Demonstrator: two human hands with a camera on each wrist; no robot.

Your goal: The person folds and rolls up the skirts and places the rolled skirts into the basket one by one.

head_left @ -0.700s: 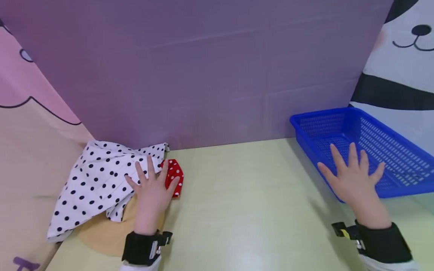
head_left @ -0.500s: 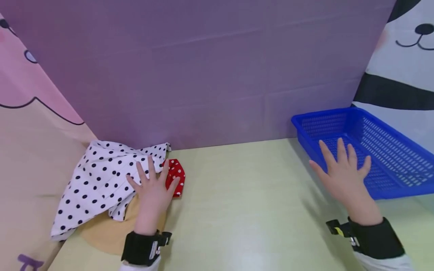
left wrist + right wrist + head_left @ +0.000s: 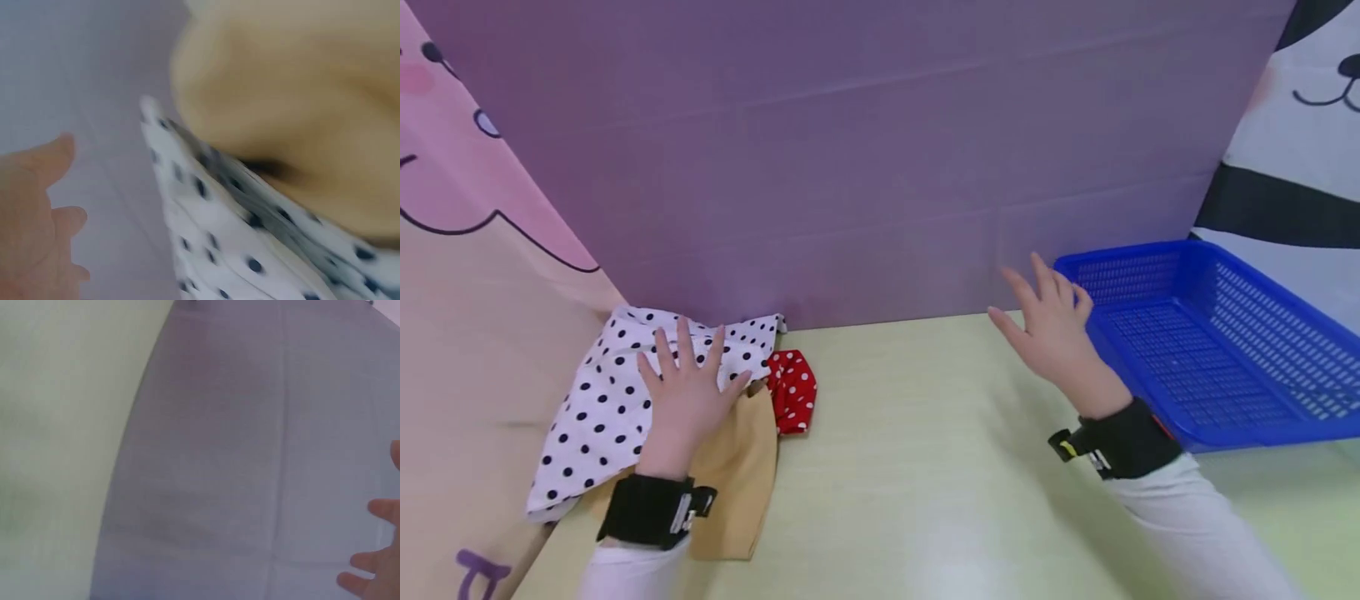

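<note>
My left hand (image 3: 683, 404) is spread above a crumpled white cloth with black dots (image 3: 602, 400) at the table's left side. Beneath and in front of that cloth lies a tan cloth (image 3: 737, 475), partly hidden by my wrist. A red cloth with white dots (image 3: 793, 392) pokes out on their right. In the left wrist view, the tan cloth (image 3: 300, 106) looks blurred and close, apart from the fingers. My right hand (image 3: 1051, 333) hovers with fingers spread and slightly bent, left of the blue plastic basket (image 3: 1285, 433). Neither hand holds anything.
The pale table (image 3: 895, 433) stretches between the cloths and the basket. A purple backdrop (image 3: 880, 167) rises at its rear edge. Printed panels, a pink one (image 3: 497, 183) and one with a panda-like face (image 3: 1300, 150), stand at the sides.
My right hand has moved left, away from over the basket. The left hand has shifted left and slightly up over the dotted cloth, uncovering more of the tan cloth. The head view has turned slightly left.
</note>
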